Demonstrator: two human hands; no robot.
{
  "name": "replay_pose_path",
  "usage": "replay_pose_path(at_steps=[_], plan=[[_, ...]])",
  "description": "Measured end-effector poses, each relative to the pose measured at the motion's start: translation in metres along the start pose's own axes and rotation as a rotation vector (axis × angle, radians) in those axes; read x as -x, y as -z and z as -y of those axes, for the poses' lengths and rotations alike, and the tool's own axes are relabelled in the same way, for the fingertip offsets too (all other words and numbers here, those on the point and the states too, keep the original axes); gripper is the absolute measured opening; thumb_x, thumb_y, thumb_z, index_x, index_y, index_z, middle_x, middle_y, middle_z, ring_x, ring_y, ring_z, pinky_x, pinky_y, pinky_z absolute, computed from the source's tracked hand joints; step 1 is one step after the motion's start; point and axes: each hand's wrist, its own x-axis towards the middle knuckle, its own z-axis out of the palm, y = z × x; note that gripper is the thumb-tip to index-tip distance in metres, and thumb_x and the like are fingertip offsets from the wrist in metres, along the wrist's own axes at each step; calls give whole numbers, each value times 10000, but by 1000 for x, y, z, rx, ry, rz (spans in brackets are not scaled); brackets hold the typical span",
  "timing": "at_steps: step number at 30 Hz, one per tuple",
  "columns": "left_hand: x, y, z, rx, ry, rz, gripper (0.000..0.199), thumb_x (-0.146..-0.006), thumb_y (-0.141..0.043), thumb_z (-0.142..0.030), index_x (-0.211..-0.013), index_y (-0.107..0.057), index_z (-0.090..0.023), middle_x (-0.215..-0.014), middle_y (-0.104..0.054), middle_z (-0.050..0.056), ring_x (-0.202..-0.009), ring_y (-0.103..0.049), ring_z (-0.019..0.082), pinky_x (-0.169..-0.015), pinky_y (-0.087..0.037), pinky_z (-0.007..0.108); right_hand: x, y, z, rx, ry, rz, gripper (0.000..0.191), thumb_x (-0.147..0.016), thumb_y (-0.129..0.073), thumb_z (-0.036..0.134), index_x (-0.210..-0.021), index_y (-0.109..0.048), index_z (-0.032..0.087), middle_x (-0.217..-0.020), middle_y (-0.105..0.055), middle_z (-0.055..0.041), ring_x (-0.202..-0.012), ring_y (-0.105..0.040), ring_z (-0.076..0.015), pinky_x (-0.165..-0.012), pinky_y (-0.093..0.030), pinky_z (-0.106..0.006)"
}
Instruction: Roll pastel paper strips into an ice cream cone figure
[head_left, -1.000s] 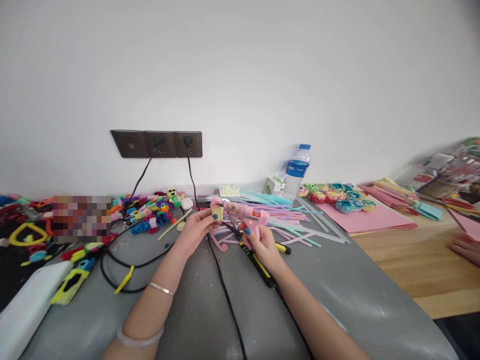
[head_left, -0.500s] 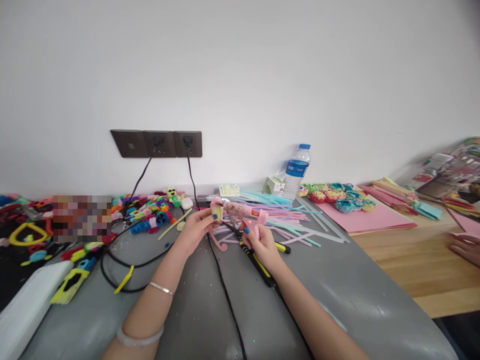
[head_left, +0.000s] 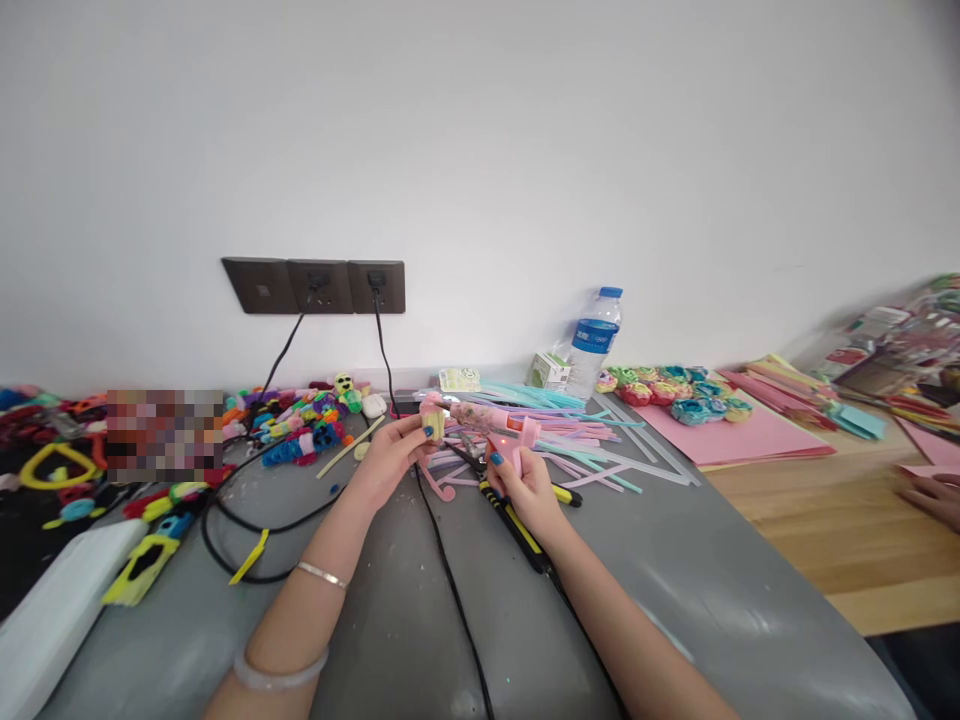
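Pinched in my left hand (head_left: 401, 450) is a small pink and yellow fuzzy piece (head_left: 433, 422), apparently made of pipe cleaners, with a curled pink strand (head_left: 444, 490) below it. My right hand (head_left: 529, 490) is wrapped round the grip of a pink glue gun (head_left: 495, 422), whose nozzle points left, close against the fuzzy piece. I cannot tell whether the tip touches it. Beneath the glue gun lies a pair of pliers (head_left: 517, 530) with black and yellow handles. Pastel pipe cleaners (head_left: 592, 432) are spread behind my right hand.
Black cables (head_left: 450, 570) run across the grey table (head_left: 390, 620) from wall sockets (head_left: 345, 287). A water bottle (head_left: 595, 340) stands by the wall. Coloured fuzzy pieces (head_left: 300, 430) crowd the left. Paper flowers (head_left: 697, 400) lie right on pink paper; another person's hand (head_left: 934, 495) rests at far right.
The glue gun's nozzle has shifted slightly down and right from the top of the fuzzy piece. Both hands keep their grip and have hardly moved.
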Motion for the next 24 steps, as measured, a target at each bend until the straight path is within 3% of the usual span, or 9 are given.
replay_pose_path(at_steps=[24], plan=[[0,1,-2,-2,-1,8,263,-633,-830,-277,-867,-789,-163,-839,-744,60,-719,-638,140,-665,-507,245,-1,0,3,8,33,-33,532,-899,-477,612,-559,-427,206,-459,-444,27,-452,-377,-99,-507,-328,-257]])
